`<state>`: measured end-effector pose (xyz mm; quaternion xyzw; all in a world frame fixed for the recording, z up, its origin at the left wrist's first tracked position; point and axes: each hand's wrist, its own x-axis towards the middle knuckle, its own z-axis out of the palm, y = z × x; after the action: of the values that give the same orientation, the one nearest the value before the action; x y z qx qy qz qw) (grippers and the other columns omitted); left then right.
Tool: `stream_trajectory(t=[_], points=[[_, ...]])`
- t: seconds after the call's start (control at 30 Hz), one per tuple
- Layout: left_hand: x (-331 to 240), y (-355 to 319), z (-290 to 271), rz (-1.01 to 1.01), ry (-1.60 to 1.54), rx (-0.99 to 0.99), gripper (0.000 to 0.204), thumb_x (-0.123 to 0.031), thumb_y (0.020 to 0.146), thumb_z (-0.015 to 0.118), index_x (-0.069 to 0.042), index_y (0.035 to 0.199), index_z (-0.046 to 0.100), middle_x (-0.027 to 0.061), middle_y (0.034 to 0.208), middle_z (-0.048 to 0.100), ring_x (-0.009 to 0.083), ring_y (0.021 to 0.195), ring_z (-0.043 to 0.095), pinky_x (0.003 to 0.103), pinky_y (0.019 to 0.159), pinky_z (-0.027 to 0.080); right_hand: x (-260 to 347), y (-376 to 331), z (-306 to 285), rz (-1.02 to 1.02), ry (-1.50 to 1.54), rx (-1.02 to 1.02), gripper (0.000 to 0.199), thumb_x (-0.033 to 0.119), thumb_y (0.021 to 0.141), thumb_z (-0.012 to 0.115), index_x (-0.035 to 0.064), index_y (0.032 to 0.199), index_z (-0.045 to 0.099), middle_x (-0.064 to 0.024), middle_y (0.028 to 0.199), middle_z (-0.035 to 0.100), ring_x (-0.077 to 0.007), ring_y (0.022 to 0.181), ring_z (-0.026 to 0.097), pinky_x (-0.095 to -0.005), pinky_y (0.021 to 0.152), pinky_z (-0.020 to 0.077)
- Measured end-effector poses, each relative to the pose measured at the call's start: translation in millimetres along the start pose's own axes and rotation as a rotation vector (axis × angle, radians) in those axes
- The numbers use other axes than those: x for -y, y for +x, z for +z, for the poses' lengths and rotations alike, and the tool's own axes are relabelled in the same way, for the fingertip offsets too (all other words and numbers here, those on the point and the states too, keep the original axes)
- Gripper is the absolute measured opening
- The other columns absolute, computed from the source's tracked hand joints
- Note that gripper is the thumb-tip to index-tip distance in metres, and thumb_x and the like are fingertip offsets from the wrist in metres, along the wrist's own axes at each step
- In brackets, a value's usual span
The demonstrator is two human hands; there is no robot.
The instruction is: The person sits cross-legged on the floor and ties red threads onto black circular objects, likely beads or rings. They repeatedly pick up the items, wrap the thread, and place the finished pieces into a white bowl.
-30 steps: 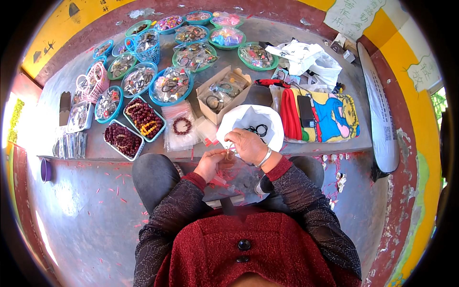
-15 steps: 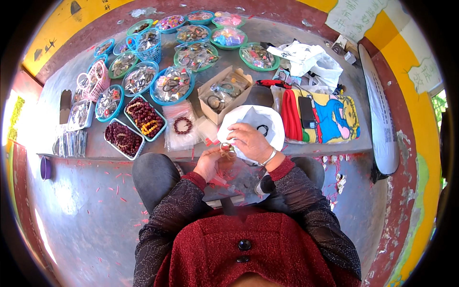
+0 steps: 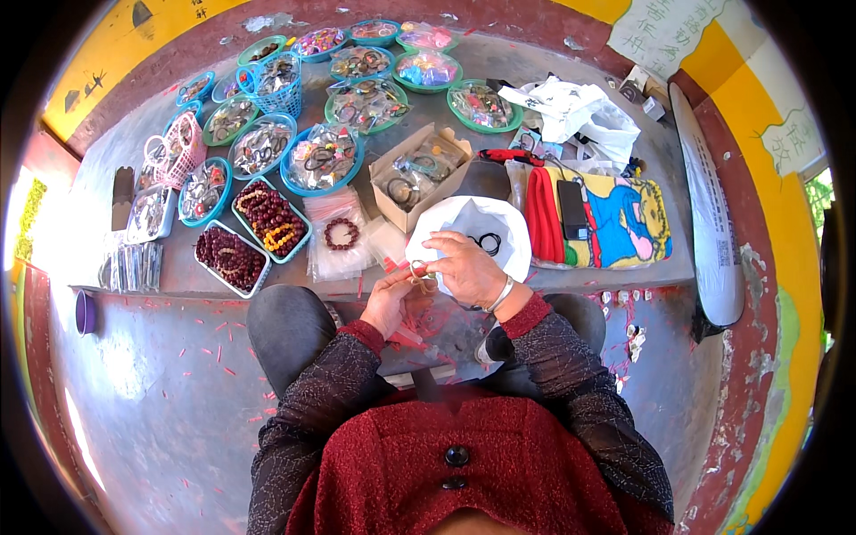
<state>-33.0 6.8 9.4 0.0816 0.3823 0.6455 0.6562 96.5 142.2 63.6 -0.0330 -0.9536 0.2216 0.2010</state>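
My left hand (image 3: 385,301) and my right hand (image 3: 464,267) meet over my lap at the front edge of a low concrete ledge (image 3: 571,276). Between the fingertips of both is a small bracelet or ring of beads (image 3: 422,272), too small to see clearly. Just beyond the hands lies a white plastic bag (image 3: 481,223) with a dark bracelet (image 3: 486,241) on it. A clear packet (image 3: 339,236) holding a dark red bead bracelet lies to the left of the bag.
Several round blue and green baskets (image 3: 321,159) of packed bracelets cover the ledge. Two trays of red beads (image 3: 234,259) sit at its front left. An open cardboard box (image 3: 419,176), a colourful cloth (image 3: 615,218) with a phone, and white bags (image 3: 580,111) lie to the right.
Both hands stay together at the ledge's edge, with only small finger movements on the small beaded thing. Nothing else has moved.
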Motion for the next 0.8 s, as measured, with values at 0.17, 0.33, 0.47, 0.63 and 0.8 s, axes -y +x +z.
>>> stream_trajectory(t=[0.17,0.33,0.47,0.63,0.8], points=[[2,2,-3,0.001,0.017,-0.036,0.029,-0.003,0.087,0.041,0.002,0.114,0.050,0.0164,0.105,0.059,0.0269,0.093,0.061,0.036,0.074,0.054,-2,-3,2,0.034,0.013,0.027,0.024,0.003,0.067,0.051,0.0045,0.085,0.066,-0.0175,0.109,0.054,-0.0327,0.111,0.045,-0.0378,0.094,0.0367],[2,1,-1,0.025,0.024,-0.022,0.029,-0.002,0.087,0.040,0.002,0.114,0.050,0.0151,0.105,0.059,0.0261,0.093,0.061,0.036,0.073,0.054,2,-2,4,0.095,-0.009,-0.069,0.022,0.001,0.068,0.049,0.0055,0.082,0.066,-0.0152,0.111,0.054,-0.0317,0.111,0.046,-0.0374,0.095,0.0370],[2,-1,1,0.028,0.004,-0.030,0.029,-0.003,0.087,0.041,0.002,0.114,0.051,0.0146,0.104,0.059,0.0255,0.091,0.061,0.036,0.072,0.054,0,-3,5,0.080,-0.009,-0.050,0.022,0.002,0.067,0.051,0.0036,0.083,0.065,-0.0179,0.112,0.052,-0.0334,0.111,0.044,-0.0383,0.096,0.0360],[3,1,-1,0.036,0.001,-0.019,0.028,-0.005,0.088,0.042,0.001,0.114,0.051,0.0138,0.102,0.060,0.0248,0.090,0.062,0.035,0.071,0.054,1,-4,8,0.084,0.037,-0.004,0.020,0.004,0.066,0.053,0.0040,0.082,0.065,-0.0180,0.113,0.052,-0.0335,0.113,0.044,-0.0386,0.096,0.0353],[0,-1,1,0.013,0.001,-0.030,0.028,-0.007,0.089,0.041,0.000,0.115,0.051,0.0131,0.101,0.060,0.0237,0.087,0.062,0.034,0.069,0.054,7,2,3,0.031,0.093,-0.072,0.019,0.005,0.064,0.055,0.0067,0.080,0.066,-0.0180,0.115,0.051,-0.0347,0.115,0.042,-0.0399,0.096,0.0351]])
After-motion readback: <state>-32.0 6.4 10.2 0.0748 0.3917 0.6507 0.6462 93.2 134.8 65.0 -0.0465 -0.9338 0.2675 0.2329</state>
